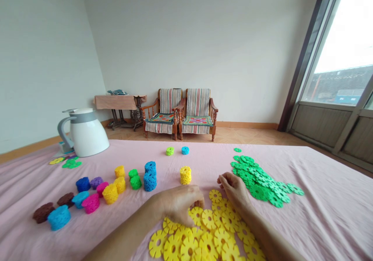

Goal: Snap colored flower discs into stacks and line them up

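My left hand [183, 206] reaches over the upper left of a pile of yellow notched plastic discs [207, 242], with its fingers bent down. A yellow disc [197, 216] lies at the thumb and fingertips, which close on its edge. To the right, my right hand [233, 187] is above the cloth between the yellow pile and a heap of green notched discs [259, 181]. Its fingers are curled together, and whatever they may hold is hidden. Just beyond my left hand stands a stack of yellow discs [185, 175].
Several stacks of discs stand left, among them tall blue [150, 176], yellow [110, 194], pink [90, 203] and brown [43, 213]. Small lime [169, 151] and blue [185, 150] stacks stand farther back. A white jug [89, 134] is at the back left on the pink cloth [326, 199].
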